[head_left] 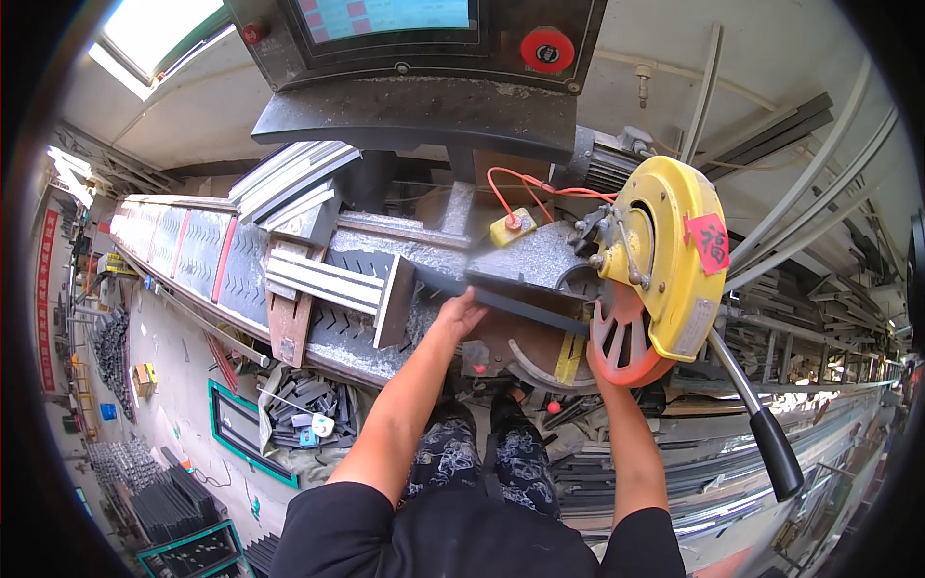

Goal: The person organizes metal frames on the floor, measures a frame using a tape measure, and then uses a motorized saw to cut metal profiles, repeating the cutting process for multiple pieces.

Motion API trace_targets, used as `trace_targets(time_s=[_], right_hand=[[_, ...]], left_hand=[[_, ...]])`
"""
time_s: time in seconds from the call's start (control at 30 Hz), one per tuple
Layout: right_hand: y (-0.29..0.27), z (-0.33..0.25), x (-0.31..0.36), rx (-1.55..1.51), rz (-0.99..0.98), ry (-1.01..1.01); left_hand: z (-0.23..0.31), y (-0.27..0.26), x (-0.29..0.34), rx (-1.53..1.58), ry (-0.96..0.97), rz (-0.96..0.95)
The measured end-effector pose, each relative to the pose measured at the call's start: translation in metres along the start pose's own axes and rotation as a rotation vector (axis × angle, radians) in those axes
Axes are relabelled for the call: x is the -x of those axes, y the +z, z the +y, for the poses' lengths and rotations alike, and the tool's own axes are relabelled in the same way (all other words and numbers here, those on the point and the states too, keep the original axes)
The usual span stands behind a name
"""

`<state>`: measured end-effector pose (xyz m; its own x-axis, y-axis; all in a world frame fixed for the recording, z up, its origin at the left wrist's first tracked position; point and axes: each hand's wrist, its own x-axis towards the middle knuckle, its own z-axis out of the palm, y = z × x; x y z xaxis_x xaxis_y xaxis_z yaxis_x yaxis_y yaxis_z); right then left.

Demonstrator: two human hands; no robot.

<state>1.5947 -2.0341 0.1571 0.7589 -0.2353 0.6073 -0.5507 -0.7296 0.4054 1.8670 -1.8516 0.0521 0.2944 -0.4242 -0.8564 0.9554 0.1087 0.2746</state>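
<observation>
A long dark metal profile (pixel 530 310) lies across the saw table, its right end by the orange slotted blade guard (pixel 631 337). My left hand (pixel 462 314) grips the profile's near edge toward its left end, fingers closed. My right hand (pixel 611 387) reaches up to the guard, which hides its fingers; I cannot tell what it touches. Above that hand stands the yellow saw head (pixel 679 260) with a red paper stuck on it. Its lever (pixel 742 376) with a black grip slopes down to the right. Left of the profile, light metal bars (pixel 328 281) butt against an upright plate (pixel 393 303).
A control box with a lit screen (pixel 385 17) and a red button (pixel 547 50) hangs over the table. Dusty conveyor-like bed (pixel 198 252) stretches left, with stacked profiles (pixel 294 181) on it. Offcuts (pixel 313 409) lie on the floor; many long bars (pixel 771 433) fill the right.
</observation>
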Motion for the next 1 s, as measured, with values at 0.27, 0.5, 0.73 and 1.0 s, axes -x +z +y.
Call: trace_targets(time_s=[0.27,0.5,0.73,1.0], right_hand=[[-0.009,0.005,0.006,-0.049,0.112,0.127],[-0.015,-0.014,0.113,-0.678,-0.733,0.798],[-0.074,-0.043,0.15,-0.671,-0.808,0.962],[-0.164,-0.079,0.195,-0.59,-0.665,1.216]], left_hand=[[0.0,0.01,-0.019,0.079,0.054,0.063],[0.034,0.007,0.002,-0.757,0.192,0.266],[0.077,-0.018,0.026,-2.123,1.319,0.592],[0.109,-0.025,-0.069,-2.391,1.308,-0.191]])
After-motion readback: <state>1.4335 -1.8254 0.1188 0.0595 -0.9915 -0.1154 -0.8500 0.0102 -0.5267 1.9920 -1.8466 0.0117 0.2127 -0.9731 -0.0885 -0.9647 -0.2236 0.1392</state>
